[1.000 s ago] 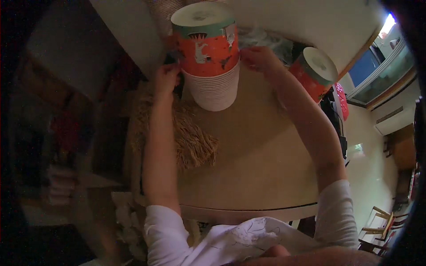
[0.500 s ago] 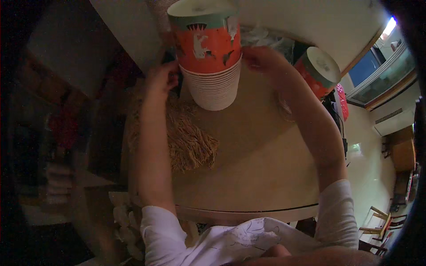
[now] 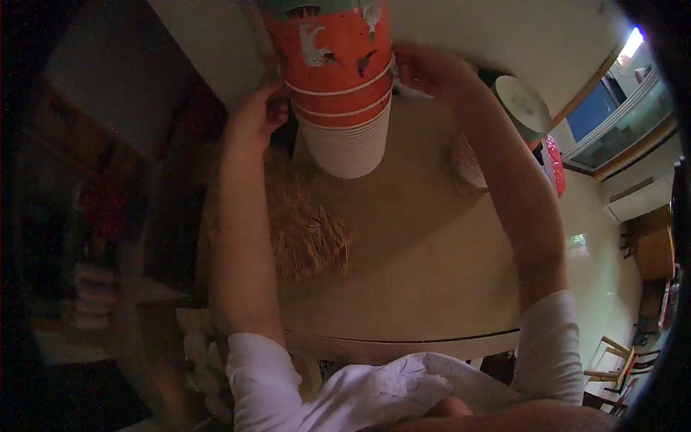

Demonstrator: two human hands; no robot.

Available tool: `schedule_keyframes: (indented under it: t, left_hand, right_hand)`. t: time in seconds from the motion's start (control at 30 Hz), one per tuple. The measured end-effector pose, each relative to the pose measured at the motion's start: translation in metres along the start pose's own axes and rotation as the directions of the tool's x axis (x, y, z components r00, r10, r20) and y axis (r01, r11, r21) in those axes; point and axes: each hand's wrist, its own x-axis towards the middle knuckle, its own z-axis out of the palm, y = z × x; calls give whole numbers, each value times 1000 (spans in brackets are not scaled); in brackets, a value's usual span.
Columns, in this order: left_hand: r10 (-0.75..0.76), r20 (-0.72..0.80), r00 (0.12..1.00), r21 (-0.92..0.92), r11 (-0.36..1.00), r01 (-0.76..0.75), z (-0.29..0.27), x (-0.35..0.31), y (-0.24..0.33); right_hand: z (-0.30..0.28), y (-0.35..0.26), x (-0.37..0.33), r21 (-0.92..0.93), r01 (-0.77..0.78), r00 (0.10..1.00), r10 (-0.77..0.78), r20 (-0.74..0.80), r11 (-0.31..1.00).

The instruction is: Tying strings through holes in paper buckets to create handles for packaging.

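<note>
A tall stack of nested paper buckets [image 3: 349, 147] stands on the far part of the table [image 3: 410, 273], its many white rims crowded together below. The uppermost paper bucket [image 3: 335, 54], orange with a green band and torn pale patches, is raised, so orange strips show between the upper rims. On its left side my left hand [image 3: 253, 119] has curled fingers at the rim. My right hand [image 3: 430, 72] grips the opposite side near the same rim, its fingertips partly hidden. The bucket's top end runs out of the picture.
Beyond my right forearm stands another bucket stack [image 3: 524, 108], partly covered by the arm. Tan fringe [image 3: 309, 237] lies on the table by my left forearm. A red object [image 3: 554, 165] sits at the table's right side. A wooden chair [image 3: 612, 360] stands farther right.
The uppermost bucket has gone up and away with my hands. Orange bands between the upper rims have come into sight. My right hand has shifted slightly farther away.
</note>
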Motion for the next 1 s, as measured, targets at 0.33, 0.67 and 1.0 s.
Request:
schedule_keyframes:
  t: [0.33,0.67,1.0]
  left_hand:
    - [83,196,977,-194,980,-44,-7,-7,37]
    - [389,381,839,-156,921,-356,7,-90,-58]
    - [245,-32,969,619,766,-173,-54,-229,-169]
  right_hand:
    - [17,-43,-5,-92,305,940,-284,189,948]
    - [2,-6,-167,109,263,957,-274,94,959]
    - [-6,120,-352,-831,448,869,-376,321,328]
